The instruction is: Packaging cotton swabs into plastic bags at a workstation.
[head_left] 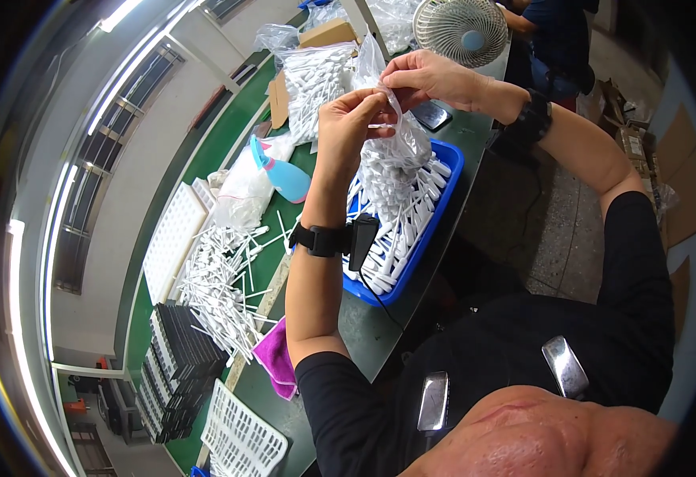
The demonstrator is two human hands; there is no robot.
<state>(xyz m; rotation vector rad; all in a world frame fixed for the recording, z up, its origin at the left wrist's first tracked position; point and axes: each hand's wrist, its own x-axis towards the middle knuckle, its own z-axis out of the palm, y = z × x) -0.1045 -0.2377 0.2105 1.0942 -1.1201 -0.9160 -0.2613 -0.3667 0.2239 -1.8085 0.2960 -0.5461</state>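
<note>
Both hands are raised over a blue tray [451, 171] that holds several white plastic swab-like sticks [399, 226]. A clear plastic bag [399, 147], filled with more of the white sticks, hangs from my fingers above the tray. My left hand [348, 127] pinches the bag's top edge from the left. My right hand [423, 78] grips the same top edge from the right. Each wrist wears a black band.
A loose pile of white sticks [221, 290] lies on the green table [205, 159] beside a white grid tray [171, 238], stacked black trays [177, 358], a blue spray bottle [284, 175], a magenta cloth [278, 359], more filled bags [312, 75], a fan [461, 30] and a phone [431, 115].
</note>
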